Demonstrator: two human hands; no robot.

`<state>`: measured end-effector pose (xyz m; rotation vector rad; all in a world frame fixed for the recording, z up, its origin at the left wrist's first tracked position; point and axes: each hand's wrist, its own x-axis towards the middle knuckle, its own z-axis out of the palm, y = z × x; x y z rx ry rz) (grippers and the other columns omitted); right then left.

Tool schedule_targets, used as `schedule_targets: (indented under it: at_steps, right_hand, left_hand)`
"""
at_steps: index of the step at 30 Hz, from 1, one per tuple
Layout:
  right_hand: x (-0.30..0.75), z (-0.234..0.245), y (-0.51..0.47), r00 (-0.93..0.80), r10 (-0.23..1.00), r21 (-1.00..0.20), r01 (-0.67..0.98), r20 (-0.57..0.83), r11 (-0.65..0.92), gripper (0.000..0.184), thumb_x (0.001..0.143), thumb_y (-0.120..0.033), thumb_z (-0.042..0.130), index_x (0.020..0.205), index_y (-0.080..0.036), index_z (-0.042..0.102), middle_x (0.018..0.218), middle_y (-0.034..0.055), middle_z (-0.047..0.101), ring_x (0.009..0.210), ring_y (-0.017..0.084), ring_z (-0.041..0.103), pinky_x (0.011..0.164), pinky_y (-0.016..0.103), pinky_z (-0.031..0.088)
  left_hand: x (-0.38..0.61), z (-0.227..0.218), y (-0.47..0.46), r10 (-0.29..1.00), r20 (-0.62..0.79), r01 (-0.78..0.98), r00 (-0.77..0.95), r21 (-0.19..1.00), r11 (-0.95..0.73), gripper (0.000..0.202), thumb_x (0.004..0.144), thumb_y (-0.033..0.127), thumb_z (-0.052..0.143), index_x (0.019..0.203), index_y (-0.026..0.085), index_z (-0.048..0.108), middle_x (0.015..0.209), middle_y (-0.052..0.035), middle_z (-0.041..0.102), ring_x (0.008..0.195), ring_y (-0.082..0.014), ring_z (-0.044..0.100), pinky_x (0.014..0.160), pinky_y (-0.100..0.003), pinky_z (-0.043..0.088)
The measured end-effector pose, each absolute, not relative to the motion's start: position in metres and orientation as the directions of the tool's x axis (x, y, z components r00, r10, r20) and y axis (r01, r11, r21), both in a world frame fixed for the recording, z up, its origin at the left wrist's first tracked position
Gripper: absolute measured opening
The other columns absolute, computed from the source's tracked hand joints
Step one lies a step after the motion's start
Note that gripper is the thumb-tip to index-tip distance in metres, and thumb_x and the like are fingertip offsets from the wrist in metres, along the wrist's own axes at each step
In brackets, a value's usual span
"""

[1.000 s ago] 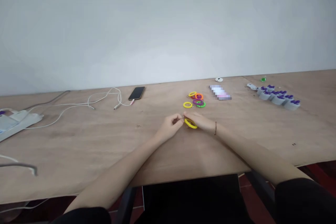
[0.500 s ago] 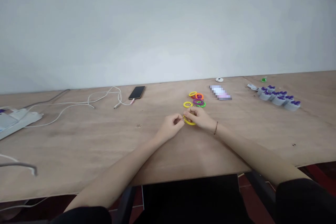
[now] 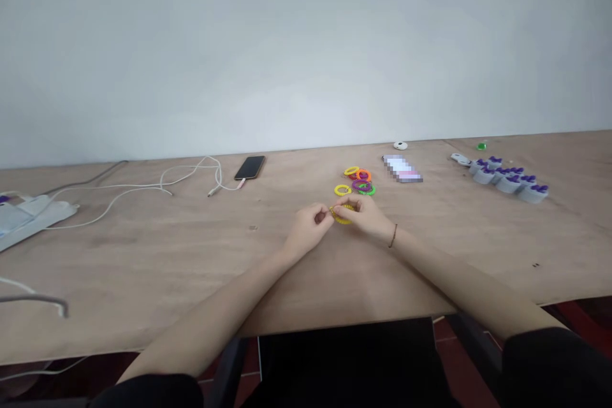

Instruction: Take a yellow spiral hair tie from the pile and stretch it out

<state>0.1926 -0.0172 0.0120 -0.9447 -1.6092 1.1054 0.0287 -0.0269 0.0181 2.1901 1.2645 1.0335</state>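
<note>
A yellow spiral coil wristband (image 3: 343, 220) is pinched between the thumb and fingers of my right hand (image 3: 366, 213), low over the table. My left hand (image 3: 310, 226) is closed in a pinch at the band's left edge; the small thing between its fingertips is too tiny to make out. Just beyond my hands lies a loose group of coil wristbands: a yellow one (image 3: 342, 190) nearest on the left, a purple one (image 3: 361, 185) over a green one (image 3: 368, 190), and an orange one (image 3: 364, 175) beside another yellow one (image 3: 351, 171).
A pixelated phone (image 3: 402, 169) and a white earbud case (image 3: 400, 146) lie behind the bands. White tubs with purple tops (image 3: 509, 183) stand right. A black phone (image 3: 250, 167) on a white cable (image 3: 191, 186) and a power strip (image 3: 43, 217) are left.
The yellow wristband has shifted slightly left and up with my right fingers, which now sit closer to my left fingertips. Everything else on the table stays put.
</note>
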Motion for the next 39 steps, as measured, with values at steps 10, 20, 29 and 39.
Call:
schedule_targets:
  at_steps: [10,20,29,39]
  right_hand:
    - [0.186,0.014,-0.020,-0.194,0.946,-0.963,0.015,0.262,0.270,0.016,0.068,-0.029,0.059,0.077,-0.016,0.060,0.078,0.0027,0.063,0.075,0.015,0.059,0.069,0.028,0.047]
    - [0.182,0.013,-0.025,-0.185,0.935,-0.953,-0.060,0.303,0.297,0.014,0.066,-0.028,0.064,0.071,-0.016,0.058,0.077,0.0033,0.064,0.075,0.015,0.060,0.075,0.031,0.046]
    - [0.182,0.013,-0.027,-0.181,0.931,-0.948,-0.028,0.316,0.316,0.022,0.070,-0.037,0.063,0.074,-0.017,0.059,0.077,0.0036,0.065,0.074,0.016,0.060,0.073,0.032,0.048]
    - [0.199,0.011,-0.016,-0.317,0.848,-0.797,0.313,0.425,0.517,0.023,0.080,-0.032,0.053,0.094,-0.021,0.067,0.092,0.0057,0.067,0.078,0.018,0.061,0.069,0.032,0.049]
  left_hand:
    - [0.032,0.019,-0.034,0.837,0.489,0.582,0.247,0.616,-0.531,0.013,0.077,0.022,0.047,0.065,0.017,0.051,0.058,0.0036,0.041,0.056,-0.0102,0.040,0.056,-0.022,0.032]
    - [0.028,0.020,-0.034,0.810,0.539,0.586,0.231,0.588,-0.557,0.020,0.083,0.028,0.046,0.067,0.017,0.053,0.060,0.0025,0.043,0.058,-0.0104,0.041,0.059,-0.023,0.035]
    - [0.025,0.018,-0.024,0.904,0.348,0.350,0.247,0.838,-0.418,0.029,0.083,0.034,0.051,0.106,0.018,0.056,0.103,-0.0069,0.063,0.084,-0.0160,0.060,0.076,-0.028,0.047]
    - [0.020,0.014,-0.013,0.886,0.206,0.189,0.415,0.933,-0.305,0.031,0.081,0.041,0.053,0.094,0.015,0.064,0.095,-0.0058,0.066,0.089,-0.0178,0.060,0.081,-0.030,0.048]
